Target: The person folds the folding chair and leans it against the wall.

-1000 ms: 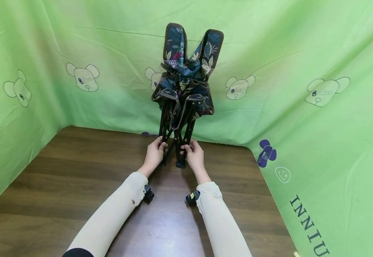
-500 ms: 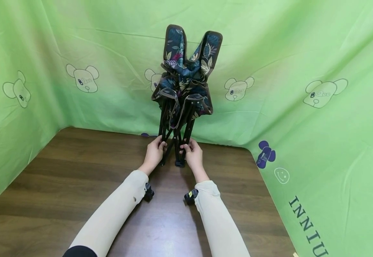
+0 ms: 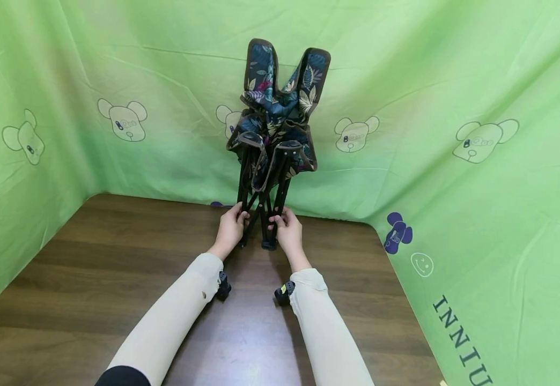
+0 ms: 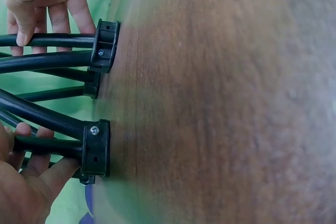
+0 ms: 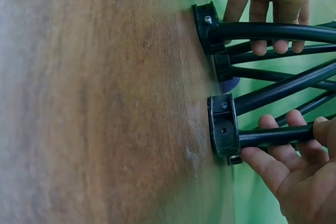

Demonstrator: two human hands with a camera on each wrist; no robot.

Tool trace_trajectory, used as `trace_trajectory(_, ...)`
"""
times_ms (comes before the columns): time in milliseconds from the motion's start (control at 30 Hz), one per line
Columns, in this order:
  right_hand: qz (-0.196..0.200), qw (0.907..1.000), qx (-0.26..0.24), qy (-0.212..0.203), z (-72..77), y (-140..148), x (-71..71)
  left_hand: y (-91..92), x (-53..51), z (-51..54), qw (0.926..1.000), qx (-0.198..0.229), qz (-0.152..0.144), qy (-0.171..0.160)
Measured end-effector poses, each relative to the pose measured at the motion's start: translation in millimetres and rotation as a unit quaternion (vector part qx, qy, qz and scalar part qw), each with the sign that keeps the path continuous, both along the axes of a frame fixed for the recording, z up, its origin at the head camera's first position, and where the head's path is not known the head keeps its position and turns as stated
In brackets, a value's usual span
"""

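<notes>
A folding chair [image 3: 280, 107] with dark blue leaf-patterned fabric and black tube legs stands upright and folded at the table's far side. My left hand [image 3: 230, 228] grips a left leg tube low down, thumb in front and fingers behind. On the other side my right hand [image 3: 288, 233] holds a right leg tube the same way. Both wrist views show the black plastic feet: one foot [image 4: 96, 148] sits beside the left fingers, another foot [image 5: 224, 127] beside the right fingers. The feet rest on the tabletop. Fabric hides the upper frame.
A brown wood-grain table [image 3: 91, 289] lies under the arms. Green cloth [image 3: 174, 64] printed with bear heads hangs behind and along both sides, close behind the chair. A small black camera sits at each wrist.
Both hands keep their hold on the legs. The chair still stands folded; the whole scene shifts only slightly in the head view.
</notes>
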State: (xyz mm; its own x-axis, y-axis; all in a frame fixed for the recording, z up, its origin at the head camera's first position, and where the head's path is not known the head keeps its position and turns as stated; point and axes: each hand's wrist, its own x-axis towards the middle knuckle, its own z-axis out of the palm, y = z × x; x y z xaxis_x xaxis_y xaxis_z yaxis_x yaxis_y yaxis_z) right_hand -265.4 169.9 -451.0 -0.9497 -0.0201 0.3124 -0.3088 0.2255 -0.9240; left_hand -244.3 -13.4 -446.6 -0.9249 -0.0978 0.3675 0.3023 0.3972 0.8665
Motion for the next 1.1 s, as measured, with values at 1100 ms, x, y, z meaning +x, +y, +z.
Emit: trace_trajectory(1100, 0.002, 0.9999, 0.016, 0.006, 2.0, 2.2, -2.6, 8.8, 0.7, 0.6, 0.9994, -0.014, 0.031, 0.000)
